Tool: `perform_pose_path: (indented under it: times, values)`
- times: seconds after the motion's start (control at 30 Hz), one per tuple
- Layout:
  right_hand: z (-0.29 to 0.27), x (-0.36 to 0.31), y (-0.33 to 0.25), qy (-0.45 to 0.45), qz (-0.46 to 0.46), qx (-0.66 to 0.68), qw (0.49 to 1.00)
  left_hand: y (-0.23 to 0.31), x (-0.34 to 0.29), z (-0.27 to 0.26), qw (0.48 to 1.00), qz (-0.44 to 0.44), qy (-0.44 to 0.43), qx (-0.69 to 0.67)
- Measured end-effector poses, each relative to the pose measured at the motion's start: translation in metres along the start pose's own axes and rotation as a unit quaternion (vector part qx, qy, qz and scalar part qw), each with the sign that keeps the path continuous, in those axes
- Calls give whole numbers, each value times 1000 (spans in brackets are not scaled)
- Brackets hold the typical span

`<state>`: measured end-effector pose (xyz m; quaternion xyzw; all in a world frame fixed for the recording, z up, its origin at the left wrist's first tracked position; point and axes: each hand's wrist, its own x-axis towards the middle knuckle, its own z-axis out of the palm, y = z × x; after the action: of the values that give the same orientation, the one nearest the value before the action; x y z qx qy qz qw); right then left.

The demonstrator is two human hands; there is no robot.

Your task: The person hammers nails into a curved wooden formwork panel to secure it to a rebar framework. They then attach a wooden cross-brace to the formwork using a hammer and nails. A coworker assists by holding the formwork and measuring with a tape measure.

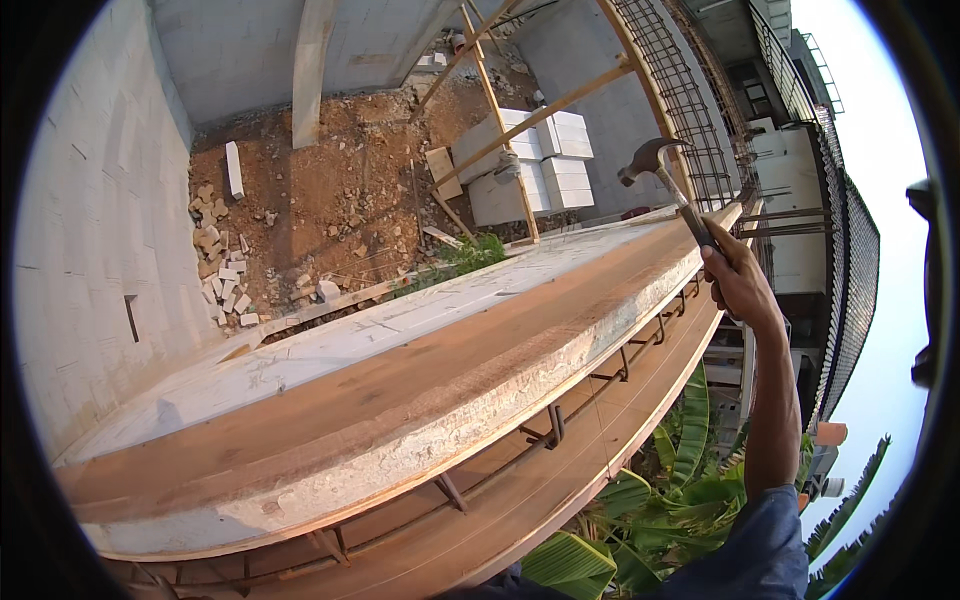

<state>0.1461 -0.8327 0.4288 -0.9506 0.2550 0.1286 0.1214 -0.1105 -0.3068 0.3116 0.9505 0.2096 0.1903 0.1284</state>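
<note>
One claw hammer (pixel 685 205) is raised in our right hand (pixel 738 284), near the far right end of a long brown board (pixel 400 375). Its head (pixel 650 158) is dull brown and looks rusty, with the blunt striking end turned left and the curved claw sweeping out to the right; a bare metallic neck leads down into a dark handle (pixel 695 225). Our grip is closed firmly round the lower part of that handle, and the arm reaches out of a blue sleeve (pixel 745 560). Behind the hammer we see a steel bar cage (pixel 690 90), though the fisheye view hardly lets us judge the depth between them. How our left grip stands we cannot tell. The board's side is crusted with pale material, and bent steel bars (pixel 555 425) sit between it and a lower board (pixel 520 500). Beyond, white blocks (pixel 565 140) stand stacked on reddish soil (pixel 350 190).
</note>
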Motion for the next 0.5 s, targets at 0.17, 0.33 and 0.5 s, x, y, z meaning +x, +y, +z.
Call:
perform_pose_path:
  times: [0.17,0.33,0.5]
  values:
    - [49,148,8,-186,-12,-186,965,23,-29,37,981,-155,-91,73]
    - [105,201,34,-234,-130,-253,930,10,-39,51,975,-138,-78,155]
    - [127,230,78,-177,-216,-188,941,3,-42,48,966,-157,-38,201]
